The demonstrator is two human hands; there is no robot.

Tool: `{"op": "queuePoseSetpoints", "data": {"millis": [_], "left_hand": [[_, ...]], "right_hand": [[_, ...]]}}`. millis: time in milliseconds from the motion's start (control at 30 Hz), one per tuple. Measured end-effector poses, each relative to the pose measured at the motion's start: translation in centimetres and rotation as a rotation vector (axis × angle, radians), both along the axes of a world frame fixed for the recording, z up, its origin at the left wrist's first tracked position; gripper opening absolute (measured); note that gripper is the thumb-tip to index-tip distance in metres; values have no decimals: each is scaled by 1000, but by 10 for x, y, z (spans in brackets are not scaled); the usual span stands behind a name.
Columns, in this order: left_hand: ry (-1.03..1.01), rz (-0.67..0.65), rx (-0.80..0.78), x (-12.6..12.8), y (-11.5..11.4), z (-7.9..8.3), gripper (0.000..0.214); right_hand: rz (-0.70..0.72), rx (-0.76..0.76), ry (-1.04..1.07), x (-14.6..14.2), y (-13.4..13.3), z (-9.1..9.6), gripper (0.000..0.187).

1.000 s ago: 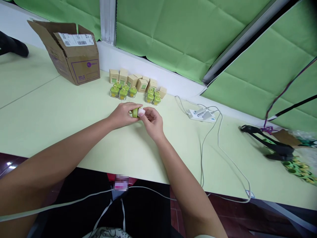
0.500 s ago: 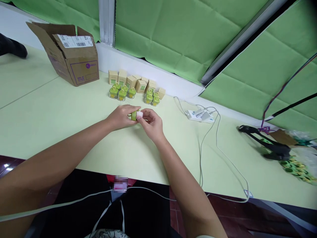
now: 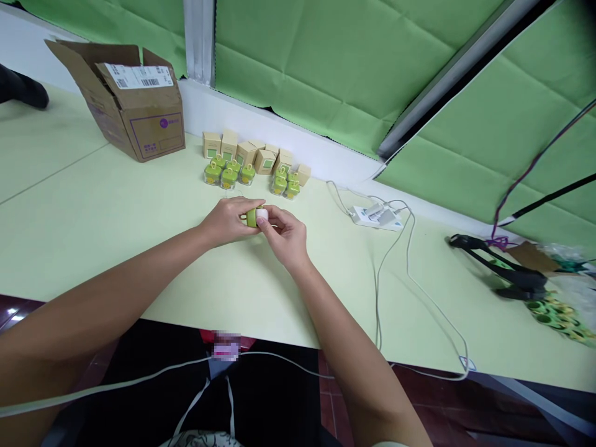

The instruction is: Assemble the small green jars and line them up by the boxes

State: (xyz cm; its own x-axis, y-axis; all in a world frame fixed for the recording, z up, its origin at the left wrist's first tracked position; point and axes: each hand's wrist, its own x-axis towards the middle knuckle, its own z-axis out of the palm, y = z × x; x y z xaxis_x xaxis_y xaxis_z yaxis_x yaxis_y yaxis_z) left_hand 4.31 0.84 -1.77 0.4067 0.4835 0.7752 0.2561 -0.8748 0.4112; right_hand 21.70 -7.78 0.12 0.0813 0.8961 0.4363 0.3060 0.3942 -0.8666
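Both my hands meet over the pale green table (image 3: 116,217), pinching one small green item (image 3: 252,216) with a white end between them. My left hand (image 3: 229,219) curls round its green part. My right hand (image 3: 285,231) grips the white end with thumb and fingertips. Behind them, near the wall, stand several small green items (image 3: 223,175) of the same kind in two clusters, with a row of small tan cartons (image 3: 254,151) just behind.
An open cardboard box (image 3: 135,112) sits at the back left. A white power strip (image 3: 375,217) with cables lies to the right; one cable trails off the front edge. Black-handled tool (image 3: 507,273) and green-yellow pieces (image 3: 559,313) lie far right.
My hands and the green item stay almost where they were; the fingers shift slightly on it. The view has drifted a little.
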Motion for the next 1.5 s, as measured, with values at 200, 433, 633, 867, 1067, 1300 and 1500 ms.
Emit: {"op": "queuePoseSetpoints", "data": {"millis": [200,433,633,867,1067,1300,1500], "left_hand": [[-8,-10,-44,1,-4,5,44],[-32,-22,-7,1,-7,7,42],[-49,-44,8,1,-7,8,43],[-23,-36,-9,-1,-10,14,42],[-48,-57,-18,1,-13,19,35],[-76,-41,-2,6,-12,19,38],[-32,6,-21,3,-8,18,37]], "right_hand": [[13,-8,117,-3,0,1,33],[40,52,47,2,1,0,28],[13,68,17,-1,-4,4,30],[19,50,76,-4,-4,4,35],[18,-55,257,-7,2,5,57],[196,-343,502,-2,6,9,61],[50,-251,476,2,11,4,54]]}}
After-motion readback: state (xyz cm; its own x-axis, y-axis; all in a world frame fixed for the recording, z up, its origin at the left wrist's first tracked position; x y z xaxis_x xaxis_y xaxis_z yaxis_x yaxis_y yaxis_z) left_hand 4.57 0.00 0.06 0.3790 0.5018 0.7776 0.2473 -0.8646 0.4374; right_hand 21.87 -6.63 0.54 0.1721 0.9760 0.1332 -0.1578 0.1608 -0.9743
